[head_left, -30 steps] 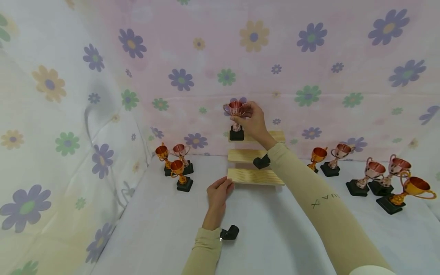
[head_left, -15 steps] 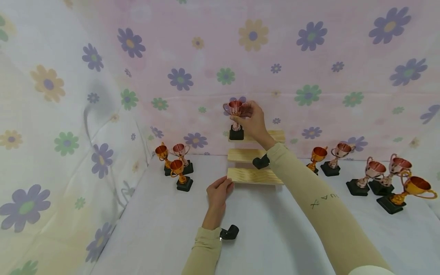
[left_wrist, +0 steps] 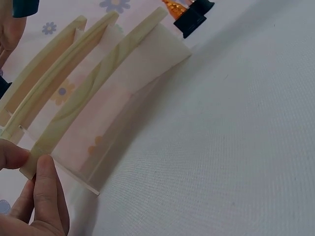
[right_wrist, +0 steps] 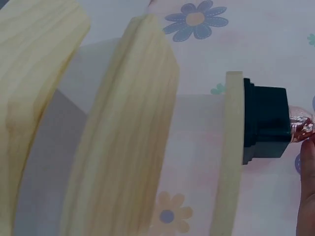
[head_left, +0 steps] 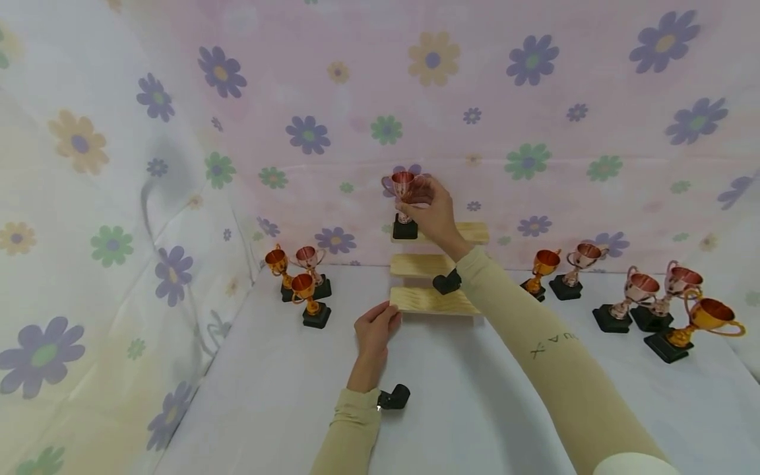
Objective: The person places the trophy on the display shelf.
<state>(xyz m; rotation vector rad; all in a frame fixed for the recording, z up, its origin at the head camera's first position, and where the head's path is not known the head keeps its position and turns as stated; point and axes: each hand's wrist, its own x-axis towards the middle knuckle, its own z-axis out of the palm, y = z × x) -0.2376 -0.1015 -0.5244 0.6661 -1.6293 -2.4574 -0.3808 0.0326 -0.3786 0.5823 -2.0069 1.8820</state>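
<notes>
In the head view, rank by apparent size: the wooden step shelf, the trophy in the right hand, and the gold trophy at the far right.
1. Wooden step shelf, clearly largest.
2. and 3. Gold trophy at far right looks bigger than the held trophy, but it stands nearer the camera, so their true order is unsure.

Place type: staged recording booth, not a lived-in room.
Backdrop: flowered cloth (head_left: 534,99) hung behind and left of the wooden step shelf (head_left: 436,264).
Surface: white sheet (head_left: 475,396) under the shelf.
Props: small trophies (head_left: 303,280) grouped either side of the shelf.
</notes>
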